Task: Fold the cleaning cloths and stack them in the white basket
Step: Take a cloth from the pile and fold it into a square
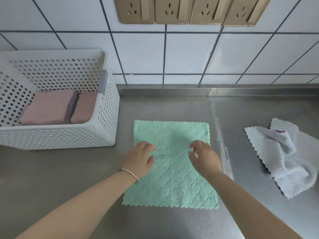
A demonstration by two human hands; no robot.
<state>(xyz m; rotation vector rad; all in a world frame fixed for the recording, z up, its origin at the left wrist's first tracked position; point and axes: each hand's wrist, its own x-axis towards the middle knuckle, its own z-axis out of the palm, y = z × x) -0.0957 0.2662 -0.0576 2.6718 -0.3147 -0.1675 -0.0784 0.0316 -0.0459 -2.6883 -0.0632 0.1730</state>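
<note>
Green cloth [170,163] flat under both hands — left hand [138,160], right hand [204,157] loosely curled, gripping nothing.

Bright, even, diffuse light, soft faint shadows under the hands, a pale streak of glare on the steel counter [219,118] (running toward the viewer), strong wide-angle bending of the tile lines [164,54] toward the edges, slight softness overall, basket [105,66] rim blurred.

A steel counter [72,178] carries a white basket [57,135], green cloth [172,183] and crumpled grey cloth [283,157].
</note>
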